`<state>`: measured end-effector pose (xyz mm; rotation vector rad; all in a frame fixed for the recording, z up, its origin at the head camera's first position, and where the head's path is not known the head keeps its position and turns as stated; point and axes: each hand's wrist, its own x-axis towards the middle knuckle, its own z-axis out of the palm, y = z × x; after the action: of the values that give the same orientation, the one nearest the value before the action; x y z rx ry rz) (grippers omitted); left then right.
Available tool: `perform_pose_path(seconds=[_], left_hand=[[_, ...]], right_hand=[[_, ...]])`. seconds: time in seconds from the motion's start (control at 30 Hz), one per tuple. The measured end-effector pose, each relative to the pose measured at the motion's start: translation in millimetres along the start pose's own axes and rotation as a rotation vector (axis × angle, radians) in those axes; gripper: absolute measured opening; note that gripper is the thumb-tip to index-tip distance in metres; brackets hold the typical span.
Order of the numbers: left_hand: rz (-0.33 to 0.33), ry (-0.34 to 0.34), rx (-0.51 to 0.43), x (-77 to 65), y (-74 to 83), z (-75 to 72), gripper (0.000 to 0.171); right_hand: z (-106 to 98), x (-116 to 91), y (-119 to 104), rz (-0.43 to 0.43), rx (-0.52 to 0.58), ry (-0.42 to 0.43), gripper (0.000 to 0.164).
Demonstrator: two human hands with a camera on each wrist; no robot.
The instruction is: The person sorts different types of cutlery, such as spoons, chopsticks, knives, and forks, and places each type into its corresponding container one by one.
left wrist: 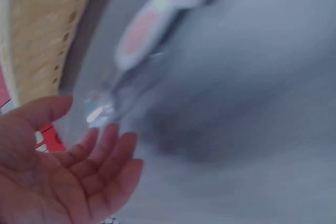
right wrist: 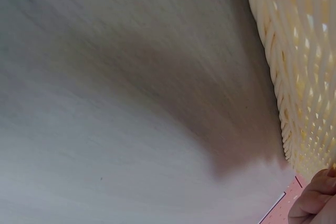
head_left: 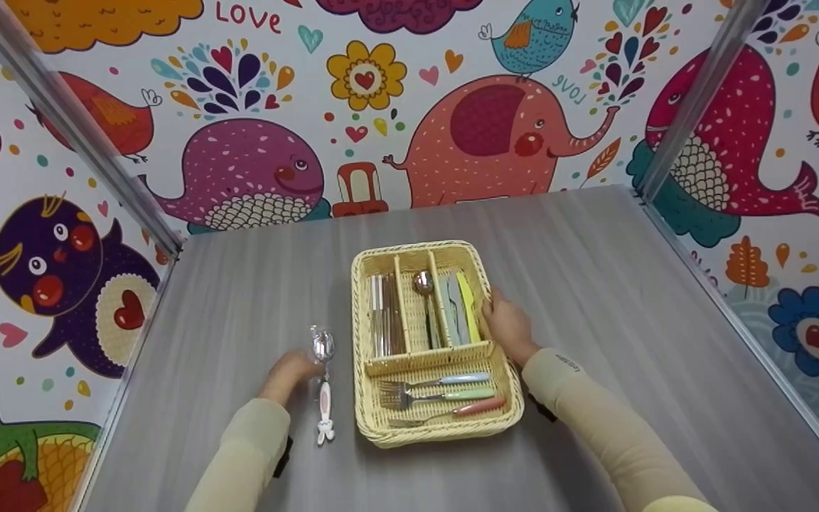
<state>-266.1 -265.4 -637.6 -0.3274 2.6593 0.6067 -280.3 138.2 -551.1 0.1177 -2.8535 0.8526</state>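
A spoon [head_left: 325, 409] with a white and pink rabbit handle lies on the table, its bowl pointing away; clear wrapping seems to cover it. My left hand [head_left: 292, 371] is beside the spoon's neck. In the left wrist view that hand [left wrist: 79, 177] shows its palm, with thumb apart and fingers loosely bent near the shiny bowl, holding nothing. A cream woven cutlery basket [head_left: 443, 431] stands right of the spoon. At its right side, my right hand [head_left: 509, 323] holds the rim; only curled fingers [right wrist: 315, 198] show in the right wrist view.
The basket's compartments hold chopsticks [head_left: 384, 313], a spoon [head_left: 423, 283], knives [head_left: 458, 309] with coloured handles, and forks [head_left: 445, 395] in front. Grey table surface [head_left: 260, 284] surrounds it. Metal-framed walls with cartoon prints [head_left: 260, 171] enclose the back and sides.
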Motion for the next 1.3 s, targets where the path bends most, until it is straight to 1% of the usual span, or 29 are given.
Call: perform_pose_path(seconds=[0.03, 0.1, 0.13, 0.2, 0.23, 0.27, 0.37, 0.53, 0.6, 0.73, 0.8, 0.9, 1.0, 1.07, 1.13, 1.17, 1.2, 1.23, 1.3], left_hand=[[-0.04, -0.046, -0.018, -26.2, 12.1, -6.4, 0.042], [-0.052, -0.075, -0.083, -70.1, 31.9, -17.4, 0.03], [-0.053, -0.08, -0.127, -88.6, 40.6, -22.4, 0.027], [-0.056, -0.067, -0.212, -110.5, 51.5, -25.8, 0.022], [-0.051, -0.059, -0.253, -117.5, 54.4, -26.4, 0.022], [-0.041, -0.05, -0.279, -121.5, 56.0, -26.0, 0.022], [-0.038, -0.036, -0.328, -123.7, 56.1, -23.0, 0.022], [-0.058, -0.059, -0.409, -120.5, 51.3, -20.1, 0.021], [-0.058, -0.066, -0.442, -121.4, 50.8, -20.7, 0.02], [-0.046, -0.063, -0.479, -123.0, 52.1, -24.1, 0.017], [-0.032, -0.052, -0.492, -122.9, 52.9, -27.8, 0.019], [-0.005, 0.001, -0.543, -120.1, 58.2, -35.5, 0.025], [0.048, 0.096, -0.601, -118.6, 70.8, -43.5, 0.029], [0.097, 0.162, -0.636, -117.7, 83.3, -46.5, 0.03], [0.156, 0.205, -0.675, -117.6, 97.8, -47.6, 0.028], [0.172, 0.208, -0.7, -117.7, 106.0, -47.9, 0.028], [0.185, 0.19, -0.748, -117.9, 115.0, -48.0, 0.028], [0.191, 0.153, -0.808, -117.9, 124.3, -47.8, 0.027], [0.19, 0.047, -0.93, -118.6, 143.6, -47.8, 0.025]], right_hand=[[0, 0, 0, 0.0, -0.004, 0.003, 0.038], [0, 0, 0, 0.004, -0.007, 0.005, 0.038], [0, 1, 0, 0.005, -0.008, 0.008, 0.037], [0, 0, -1, 0.003, -0.007, 0.007, 0.038], [0, 1, -1, 0.002, -0.002, 0.005, 0.038], [0, 1, -1, 0.0, 0.001, 0.003, 0.039], [1, 1, -1, 0.002, 0.008, -0.003, 0.04], [2, 1, -1, 0.016, 0.005, -0.001, 0.039], [1, 2, -1, 0.02, 0.006, -0.002, 0.039], [1, 1, -2, 0.02, -0.002, 0.001, 0.039], [0, 1, -1, 0.013, -0.011, 0.007, 0.038], [0, 1, 0, 0.003, -0.021, 0.013, 0.038], [0, 2, 1, 0.009, -0.013, 0.009, 0.038], [-1, 3, 1, 0.014, 0.009, 0.01, 0.038], [0, 3, 2, 0.007, 0.03, 0.019, 0.038], [1, 3, 2, 0.004, 0.04, 0.018, 0.038], [7, 4, 8, -0.02, 0.046, 0.038, 0.039], [7, 4, 8, -0.025, 0.05, 0.04, 0.04], [9, 4, 9, -0.025, 0.051, 0.038, 0.04]])
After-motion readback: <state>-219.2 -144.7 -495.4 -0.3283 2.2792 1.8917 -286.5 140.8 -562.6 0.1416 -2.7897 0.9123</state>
